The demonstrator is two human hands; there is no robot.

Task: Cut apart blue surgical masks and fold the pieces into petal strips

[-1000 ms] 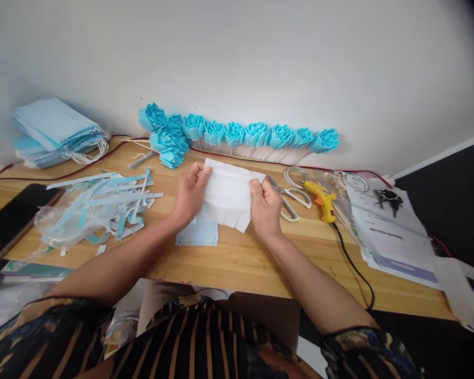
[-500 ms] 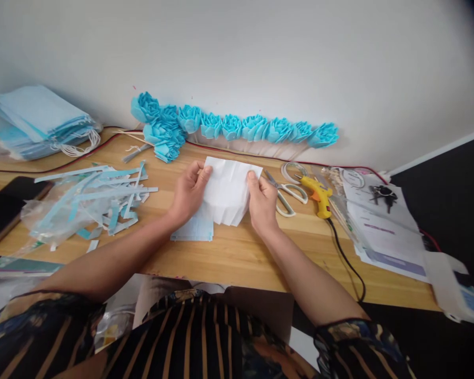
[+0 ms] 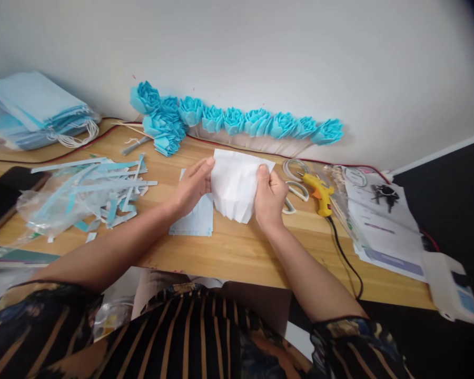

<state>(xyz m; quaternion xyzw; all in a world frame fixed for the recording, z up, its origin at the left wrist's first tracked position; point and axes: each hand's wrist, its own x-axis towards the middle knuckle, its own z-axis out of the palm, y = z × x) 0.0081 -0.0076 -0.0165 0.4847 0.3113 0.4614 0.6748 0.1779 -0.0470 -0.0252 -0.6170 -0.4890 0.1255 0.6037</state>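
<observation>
Held up above the table is a white pleated mask sheet [image 3: 237, 184], fanned out at its lower edge. My right hand [image 3: 271, 200] pinches its right side, thumb in front. My left hand [image 3: 193, 184] is at the sheet's left edge, fingers stretched out and not wrapped round it; whether the fingertips touch it is hard to tell. Beneath my left hand lies a pale blue mask sheet [image 3: 193, 221], partly covered by the hand. Behind my right hand are scissors [image 3: 298, 190], with only the pale handles showing.
Blue fabric flowers [image 3: 234, 121] on sticks lean along the wall. Cut strips [image 3: 98, 184] and a plastic bag lie left, near a phone [image 3: 11, 195] and stacked masks [image 3: 39, 105]. Right are a yellow glue gun [image 3: 319, 195] with its cord, papers [image 3: 379, 226] and keys [image 3: 385, 195].
The white sheet has moved slightly right with my right hand. My left hand has loosened from its pinch, its fingers now straighter, and more of the blue sheet below shows.
</observation>
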